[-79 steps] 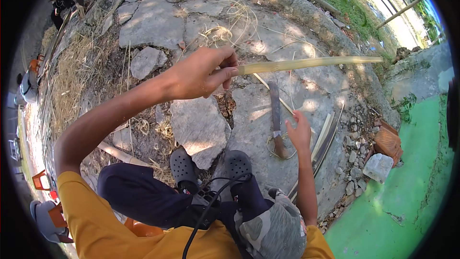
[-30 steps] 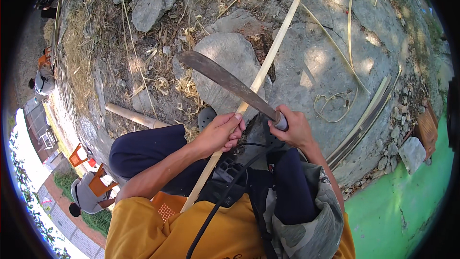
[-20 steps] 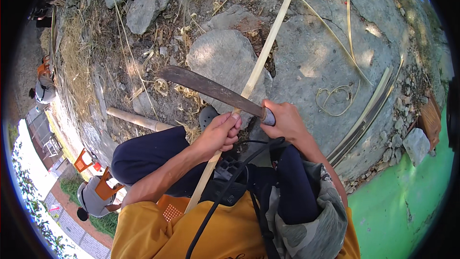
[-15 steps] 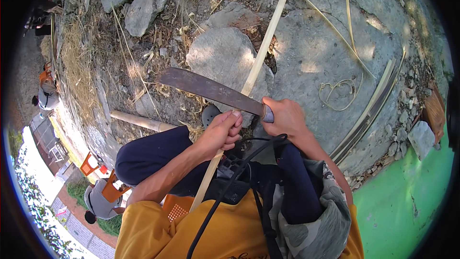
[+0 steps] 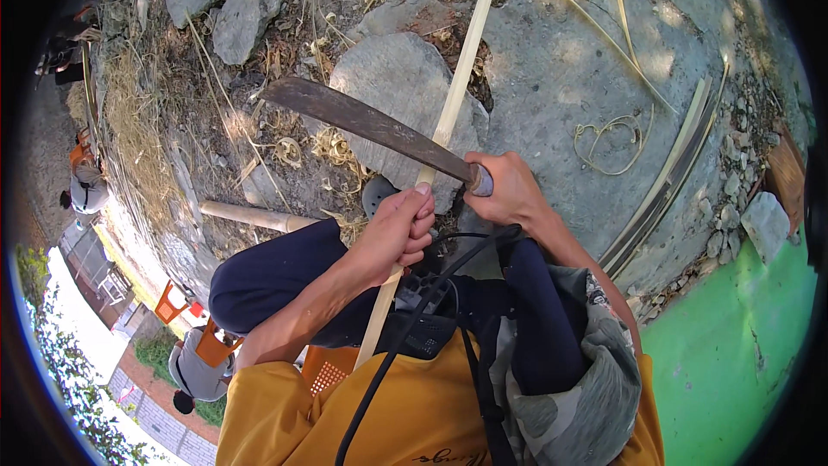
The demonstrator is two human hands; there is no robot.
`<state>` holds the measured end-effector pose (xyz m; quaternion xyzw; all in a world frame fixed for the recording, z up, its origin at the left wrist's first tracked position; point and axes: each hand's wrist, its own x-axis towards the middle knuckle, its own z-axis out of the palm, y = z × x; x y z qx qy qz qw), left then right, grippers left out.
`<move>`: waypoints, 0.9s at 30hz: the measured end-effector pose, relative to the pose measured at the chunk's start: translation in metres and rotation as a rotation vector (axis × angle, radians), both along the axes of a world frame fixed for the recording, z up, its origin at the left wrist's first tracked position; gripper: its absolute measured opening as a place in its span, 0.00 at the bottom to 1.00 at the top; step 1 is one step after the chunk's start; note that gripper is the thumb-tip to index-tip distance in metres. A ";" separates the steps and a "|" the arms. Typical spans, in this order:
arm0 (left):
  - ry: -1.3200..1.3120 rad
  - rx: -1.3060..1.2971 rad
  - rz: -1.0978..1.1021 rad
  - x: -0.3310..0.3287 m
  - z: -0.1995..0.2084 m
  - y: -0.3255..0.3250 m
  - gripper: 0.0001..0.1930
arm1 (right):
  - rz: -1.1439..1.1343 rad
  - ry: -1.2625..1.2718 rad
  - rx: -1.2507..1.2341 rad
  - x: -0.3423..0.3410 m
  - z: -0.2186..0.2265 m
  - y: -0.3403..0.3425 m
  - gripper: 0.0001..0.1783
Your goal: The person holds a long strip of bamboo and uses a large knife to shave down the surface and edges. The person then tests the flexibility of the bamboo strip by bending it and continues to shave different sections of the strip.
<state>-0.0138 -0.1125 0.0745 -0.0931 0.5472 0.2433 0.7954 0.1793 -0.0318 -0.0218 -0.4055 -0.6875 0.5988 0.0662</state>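
A long pale bamboo strip point(image 5: 463, 65) runs from the far edge toward my lap. My left hand point(image 5: 394, 237) is closed around it, thumb on top, and the strip's near end passes under my forearm to my waist. My right hand point(image 5: 507, 190) grips the short handle of a machete point(image 5: 349, 123). Its dark, broad blade points left and lies across the strip, just beyond my left thumb. Whether the edge bites into the strip cannot be made out.
Flat grey stones point(image 5: 561, 78) and dry shavings point(image 5: 332, 145) cover the ground. A bamboo pole point(image 5: 250, 214) lies left of my knee. Bundled strips point(image 5: 668, 177) rest at the right, near a green surface point(image 5: 733, 336). A black cable point(image 5: 414, 319) crosses my lap. People sit far left.
My right hand and the machete have moved slightly away from me along the strip, and the blade's tip has swung farther out. My left hand keeps its grip.
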 end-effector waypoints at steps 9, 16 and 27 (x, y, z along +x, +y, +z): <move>0.025 -0.025 -0.010 0.006 0.005 -0.002 0.20 | 0.013 -0.015 -0.020 0.002 0.000 -0.003 0.18; 0.054 -0.023 0.001 0.006 0.002 -0.002 0.20 | 0.029 -0.080 -0.051 0.000 -0.002 -0.001 0.22; 0.082 -0.027 0.021 0.008 0.008 0.001 0.20 | 0.041 -0.051 0.013 0.003 -0.001 -0.007 0.21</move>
